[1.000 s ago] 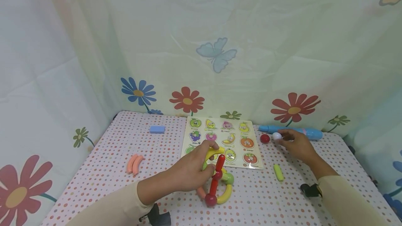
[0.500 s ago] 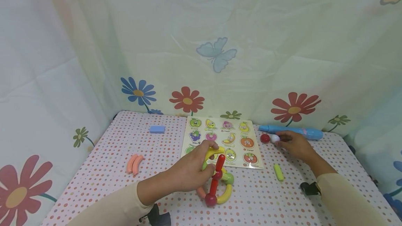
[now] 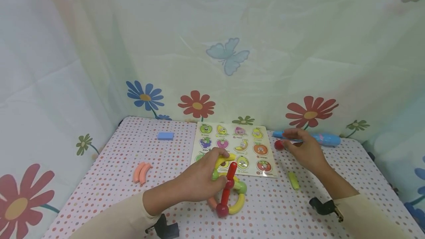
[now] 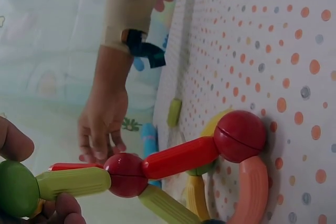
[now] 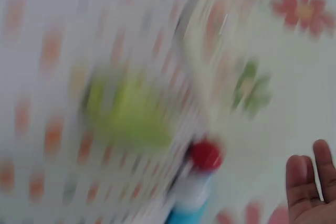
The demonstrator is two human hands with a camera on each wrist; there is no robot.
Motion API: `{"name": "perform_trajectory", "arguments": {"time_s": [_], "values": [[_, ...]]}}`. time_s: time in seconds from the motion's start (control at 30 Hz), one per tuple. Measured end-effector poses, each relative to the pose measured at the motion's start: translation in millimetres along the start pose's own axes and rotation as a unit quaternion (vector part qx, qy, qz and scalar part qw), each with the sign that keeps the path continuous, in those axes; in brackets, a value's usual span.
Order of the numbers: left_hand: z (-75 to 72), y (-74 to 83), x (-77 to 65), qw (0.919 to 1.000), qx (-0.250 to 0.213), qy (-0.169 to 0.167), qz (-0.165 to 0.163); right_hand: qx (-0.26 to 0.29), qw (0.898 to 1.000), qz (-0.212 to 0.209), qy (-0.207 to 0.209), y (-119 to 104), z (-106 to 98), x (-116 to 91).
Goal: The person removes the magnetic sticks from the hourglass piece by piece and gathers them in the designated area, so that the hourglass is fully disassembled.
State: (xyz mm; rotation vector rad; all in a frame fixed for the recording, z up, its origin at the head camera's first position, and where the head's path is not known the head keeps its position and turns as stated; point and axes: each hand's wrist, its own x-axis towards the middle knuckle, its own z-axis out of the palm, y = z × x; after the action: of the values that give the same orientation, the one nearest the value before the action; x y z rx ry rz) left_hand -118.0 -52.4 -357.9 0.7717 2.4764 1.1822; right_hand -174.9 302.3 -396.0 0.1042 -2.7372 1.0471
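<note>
My left hand [image 3: 203, 176] holds a construction of magnetic sticks and balls; its red stick [image 3: 225, 197] rises from a dark red ball [image 3: 222, 210] on the table. In the left wrist view, fingertips lie around a light green stick [image 4: 73, 183] by a green ball [image 4: 18, 188]. My right hand [image 3: 307, 150] hovers near a loose red ball [image 3: 278, 145], fingers apart with nothing between them. A white ball [image 5: 191, 191] sits beside that red ball in the blurred right wrist view; in the head view the right hand hides it.
Behind the construction lies a fruit picture board [image 3: 234, 148]. A blue bottle-like tube [image 3: 327, 139] lies at the back right, a loose yellow-green stick [image 3: 293, 180] nearer. To the left are a blue block [image 3: 165, 136] and two salmon curved sticks [image 3: 141, 173]. Printed cloth hangs behind.
My right hand slid the white ball left to the red ball, let go of it and moved left and slightly nearer. My left hand keeps its hold and place.
</note>
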Motion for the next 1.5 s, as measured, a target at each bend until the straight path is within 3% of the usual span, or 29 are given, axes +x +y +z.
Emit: {"name": "perform_trajectory", "arguments": {"time_s": [0.2, 0.3, 0.47, 0.63, 0.83, 1.03, 1.2, 1.33, 1.5], "values": [[-2.6, -0.5, -3.0, 0.9986, -0.049, -0.014, -0.016, 0.042, 0.992, -0.119, -0.022, -51, 29, -31], [-2.9, -2.0, -4.1, 0.9973, -0.067, -0.023, -0.017, 0.082, 0.984, -0.151, -0.044, -64, 43, -43], [-2.4, -5.6, -4.0, 0.9980, -0.062, -0.015, 0.001, 0.128, 0.977, -0.144, -0.086, -81, 56, -58], [-1.6, -9.5, -4.0, 0.9979, -0.062, -0.008, 0.019, 0.140, 0.977, -0.119, -0.104, -92, 67, -66], [-1.9, -12.2, -3.4, 0.9963, -0.081, -0.015, 0.024, 0.130, 0.978, -0.139, -0.081, -101, 70, -67], [-2.4, -13.7, -2.1, 0.9977, -0.051, -0.006, 0.045, 0.116, 0.974, -0.187, -0.048, -110, 69, -65], [-1.9, -15.3, -2.3, 0.9975, -0.046, -0.005, 0.053, 0.070, 0.969, -0.236, 0.024, -113, 71, -66], [-2.1, -17.0, -4.1, 0.9972, -0.036, -0.005, 0.065, 0.048, 0.951, -0.297, 0.067, -117, 71, -72], [-4.6, -19.3, -6.7, 0.9956, -0.029, -0.006, 0.089, 0.027, 0.901, -0.424, 0.086, -131, 77, -78]]}}
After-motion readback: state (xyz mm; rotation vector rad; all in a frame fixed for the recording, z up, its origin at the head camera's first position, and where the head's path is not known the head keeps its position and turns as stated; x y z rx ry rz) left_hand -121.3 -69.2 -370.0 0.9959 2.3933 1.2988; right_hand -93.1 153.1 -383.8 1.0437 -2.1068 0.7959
